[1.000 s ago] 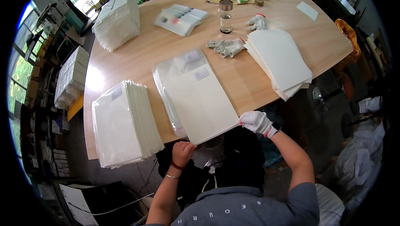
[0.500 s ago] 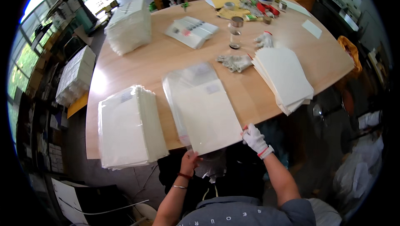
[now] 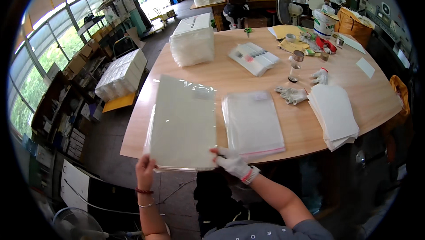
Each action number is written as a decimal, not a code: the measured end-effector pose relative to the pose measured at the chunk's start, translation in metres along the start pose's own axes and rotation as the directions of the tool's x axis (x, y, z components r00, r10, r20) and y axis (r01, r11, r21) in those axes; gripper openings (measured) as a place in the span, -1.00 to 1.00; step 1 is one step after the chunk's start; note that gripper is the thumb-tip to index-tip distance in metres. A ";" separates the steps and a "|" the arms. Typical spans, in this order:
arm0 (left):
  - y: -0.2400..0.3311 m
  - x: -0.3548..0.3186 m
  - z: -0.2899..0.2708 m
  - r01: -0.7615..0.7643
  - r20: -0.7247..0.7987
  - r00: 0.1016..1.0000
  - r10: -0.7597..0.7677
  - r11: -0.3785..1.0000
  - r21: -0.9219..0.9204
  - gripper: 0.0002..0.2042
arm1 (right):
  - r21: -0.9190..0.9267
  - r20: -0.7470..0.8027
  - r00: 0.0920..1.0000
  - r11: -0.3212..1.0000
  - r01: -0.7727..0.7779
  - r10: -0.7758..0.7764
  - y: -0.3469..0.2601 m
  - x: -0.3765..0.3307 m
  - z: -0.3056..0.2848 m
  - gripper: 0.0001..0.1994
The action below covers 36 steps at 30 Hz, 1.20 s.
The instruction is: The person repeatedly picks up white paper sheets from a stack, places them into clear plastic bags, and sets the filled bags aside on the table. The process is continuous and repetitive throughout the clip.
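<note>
Between my hands is a large cream sheet in a clear plastic sleeve, over the left stack, which it mostly hides. My bare left hand pinches its near left corner. At the near right corner, my right hand, in a white glove with the fingertips bare, grips the sleeve between thumb and fingers. Just right of it, a pile of clear plastic sleeves with a pink strip along the near edge lies flat. Farther right is a fanned stack of white sheets.
Two spare gloves and a clear bottle sit beyond the sleeves. A wrapped white stack and a printed plastic packet occupy the far side. Tape, scissors and a bucket are farther back. Several people work behind.
Both hands have moved left, carrying the sleeved sheet from the sleeve pile to above the left stack. The sleeve pile is uncovered now. The view has tilted up and shifted left.
</note>
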State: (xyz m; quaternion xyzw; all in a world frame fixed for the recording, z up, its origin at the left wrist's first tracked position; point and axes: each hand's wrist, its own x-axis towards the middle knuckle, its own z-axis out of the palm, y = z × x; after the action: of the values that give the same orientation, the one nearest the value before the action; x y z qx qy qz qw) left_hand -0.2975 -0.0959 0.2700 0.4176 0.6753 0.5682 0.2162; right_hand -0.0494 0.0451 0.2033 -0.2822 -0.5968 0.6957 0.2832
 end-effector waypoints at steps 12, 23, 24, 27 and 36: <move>-0.040 0.042 0.032 -0.296 0.302 0.952 0.056 0.427 0.854 -0.49 | 0.238 0.075 0.995 0.970 0.044 -0.064 0.012 0.019 0.009 -0.73; -0.033 0.028 0.039 -0.318 0.222 0.944 0.246 0.486 0.814 -0.56 | -0.814 -0.518 0.680 0.054 -0.578 -0.518 -0.018 -0.176 -0.259 -0.79; -0.026 0.028 0.040 -0.391 0.226 0.906 0.359 0.499 0.773 -0.59 | -0.772 -0.553 0.672 0.001 -0.635 -0.491 -0.019 -0.182 -0.272 -0.77; -0.010 0.013 0.048 -0.586 0.326 0.808 0.490 0.623 0.518 -0.70 | -0.742 -0.574 0.675 -0.053 -0.668 -0.464 -0.019 -0.192 -0.302 -0.71; 0.023 -0.013 0.178 -0.545 0.708 0.569 0.417 0.837 -0.055 -0.78 | 0.172 -0.972 0.193 0.965 0.199 0.133 -0.026 -0.192 -0.341 -0.67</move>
State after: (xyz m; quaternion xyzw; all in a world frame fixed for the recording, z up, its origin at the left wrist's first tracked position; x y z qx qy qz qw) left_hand -0.1463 -0.0016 0.2429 0.7841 0.4486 0.3459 0.2538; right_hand 0.3320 0.1365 0.1960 -0.6066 -0.1897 0.4224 0.6462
